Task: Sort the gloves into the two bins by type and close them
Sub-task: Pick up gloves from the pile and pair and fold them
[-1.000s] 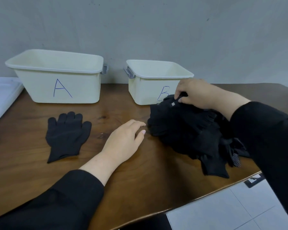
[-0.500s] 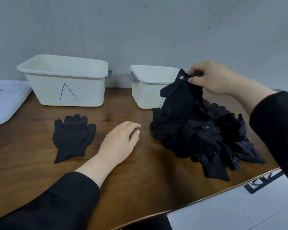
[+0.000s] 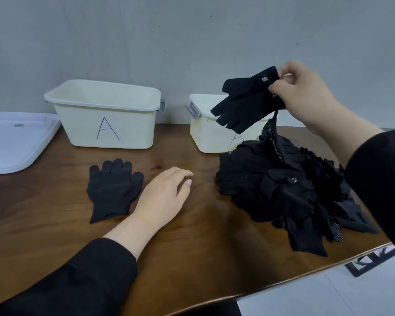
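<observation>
- A black fingerless glove [image 3: 244, 103] is pinched at its cuff between the thumb and curled fingers of the right hand [image 3: 306, 96] and is held in the air.
- The glove hangs tilted, its cut-off finger ends pointing down and to the left, in front of bin B [image 3: 205, 133]; a small grey tag is seen near the cuff.
- A thin dotted piece of fabric hangs down from below the right hand to the pile [image 3: 283, 190]; whether it is caught by the hand cannot be told.
- The left hand [image 3: 162, 195] is laid palm down on the table [image 3: 192, 247], fingers relaxed and slightly bent, nothing held.
- The left hand is placed between a flat glove [image 3: 113, 190] and the pile, touching neither.
- The flat glove, black and full-fingered, is spread on the table with its fingers pointing toward bin A [image 3: 105, 117].
- The pile of black gloves is heaped on the right part of the table, just in front of bin B and partly covering its letter.
- Both bins are set open, side by side, against the wall [image 3: 192, 42], A at the left and B at the right.
- A white lid [image 3: 16, 140] is laid flat at the table's left edge, beside bin A.
</observation>
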Demonstrator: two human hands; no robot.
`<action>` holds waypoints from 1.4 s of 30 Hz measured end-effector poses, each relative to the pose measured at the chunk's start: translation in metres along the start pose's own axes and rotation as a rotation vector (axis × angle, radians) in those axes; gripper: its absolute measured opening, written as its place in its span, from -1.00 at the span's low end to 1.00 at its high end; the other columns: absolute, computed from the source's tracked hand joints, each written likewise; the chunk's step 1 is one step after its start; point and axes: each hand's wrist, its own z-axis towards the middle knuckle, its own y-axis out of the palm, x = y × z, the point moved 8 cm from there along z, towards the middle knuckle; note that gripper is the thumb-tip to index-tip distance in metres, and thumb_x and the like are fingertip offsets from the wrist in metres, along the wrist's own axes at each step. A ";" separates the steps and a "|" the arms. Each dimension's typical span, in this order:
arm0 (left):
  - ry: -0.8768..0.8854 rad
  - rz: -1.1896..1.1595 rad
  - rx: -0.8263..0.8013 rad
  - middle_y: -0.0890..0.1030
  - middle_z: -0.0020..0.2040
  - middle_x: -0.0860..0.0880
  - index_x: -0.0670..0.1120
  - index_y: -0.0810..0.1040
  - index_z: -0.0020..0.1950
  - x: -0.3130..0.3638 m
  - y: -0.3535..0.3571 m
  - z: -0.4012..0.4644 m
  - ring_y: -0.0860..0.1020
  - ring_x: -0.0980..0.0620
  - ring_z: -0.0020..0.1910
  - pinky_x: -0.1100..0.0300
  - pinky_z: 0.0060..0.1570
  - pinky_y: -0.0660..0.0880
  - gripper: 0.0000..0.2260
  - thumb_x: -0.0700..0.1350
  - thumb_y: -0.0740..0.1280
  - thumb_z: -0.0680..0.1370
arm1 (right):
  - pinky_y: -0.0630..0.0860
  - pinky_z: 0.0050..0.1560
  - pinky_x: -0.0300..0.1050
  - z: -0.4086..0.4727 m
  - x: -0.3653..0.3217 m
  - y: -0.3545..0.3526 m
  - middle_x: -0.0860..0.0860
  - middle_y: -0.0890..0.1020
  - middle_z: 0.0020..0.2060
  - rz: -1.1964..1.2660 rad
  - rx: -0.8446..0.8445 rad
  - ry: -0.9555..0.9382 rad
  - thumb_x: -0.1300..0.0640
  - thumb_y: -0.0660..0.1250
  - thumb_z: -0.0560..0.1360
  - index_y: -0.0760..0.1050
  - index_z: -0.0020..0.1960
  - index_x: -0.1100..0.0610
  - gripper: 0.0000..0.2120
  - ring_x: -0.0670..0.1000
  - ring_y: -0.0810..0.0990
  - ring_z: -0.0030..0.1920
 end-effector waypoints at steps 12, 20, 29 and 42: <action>-0.012 -0.136 0.171 0.41 0.45 0.09 0.10 0.26 0.55 -0.002 -0.030 -0.002 0.37 0.12 0.41 0.10 0.41 0.36 -0.49 0.14 0.25 0.61 | 0.35 -0.17 -0.24 -0.045 0.003 0.095 -0.23 0.55 -0.24 -0.261 -0.376 -0.181 0.09 0.36 0.60 0.39 0.01 -0.03 -0.87 -0.30 0.47 -0.28; 0.220 0.022 -0.175 0.60 0.13 0.16 0.08 0.58 0.21 0.013 0.023 -0.005 0.52 0.05 0.18 0.08 0.20 0.38 -0.81 0.06 0.32 0.62 | 0.36 0.33 -0.20 -0.097 0.057 0.122 -0.24 0.49 0.28 -0.524 -0.713 -0.094 -0.20 0.38 0.54 0.35 0.46 -0.13 -0.46 -0.15 0.45 0.34; 0.162 0.106 -0.203 0.64 0.21 0.05 0.02 0.61 0.30 -0.003 0.025 -0.005 0.56 -0.02 0.20 0.07 0.23 0.45 -0.74 -0.11 0.26 0.64 | 0.25 0.38 -0.01 -0.103 0.103 0.126 -0.14 0.43 0.33 -1.024 -0.683 -0.348 -0.15 0.30 0.61 0.35 0.48 -0.17 -0.54 -0.04 0.36 0.35; 0.181 0.142 -0.213 0.35 0.52 0.09 0.06 0.44 0.47 -0.007 -0.012 -0.005 0.23 0.10 0.55 0.16 0.55 0.07 -0.54 -0.31 0.15 0.64 | 0.41 0.08 -0.02 -0.118 0.051 0.133 -0.15 0.54 -0.04 -0.707 -0.452 -0.531 -0.14 0.21 0.58 0.61 -0.02 -0.04 -0.74 -0.01 0.51 -0.02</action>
